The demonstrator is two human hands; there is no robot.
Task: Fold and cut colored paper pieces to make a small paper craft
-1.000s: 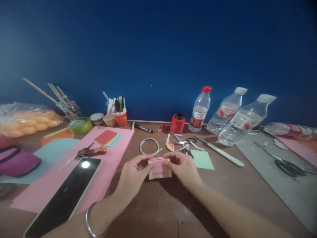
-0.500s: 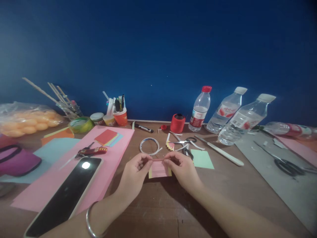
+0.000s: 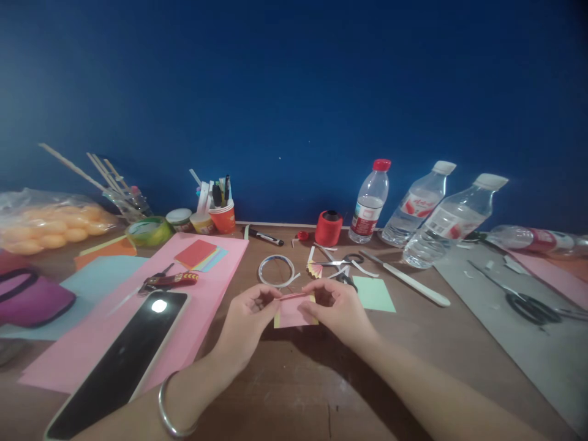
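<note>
A small piece of pink paper (image 3: 294,313) with yellow side edges is held up over the table, its far edge folded into a narrow band. My left hand (image 3: 250,315) pinches the left end of that fold between thumb and fingers. At the right end, my right hand (image 3: 337,309) grips the same paper, its thumb lying on the pink face. Just beyond my hands lie a coil of white tubing or wire (image 3: 276,271) and scissors (image 3: 337,263) among paper strips. A pale green paper square (image 3: 374,294) rests beside my right hand.
A phone (image 3: 124,367) lies on pink sheets (image 3: 220,263) at left, near keys (image 3: 169,279). Behind stand a pen cup (image 3: 223,217), red thread spool (image 3: 328,228) and water bottles (image 3: 370,205). A white-handled knife (image 3: 418,285) and a grey mat (image 3: 514,343) are at right.
My right thumb has shifted from the folded edge down onto the paper's pink face. The fold now tilts slightly, its right end higher. Both hands still hold the paper.
</note>
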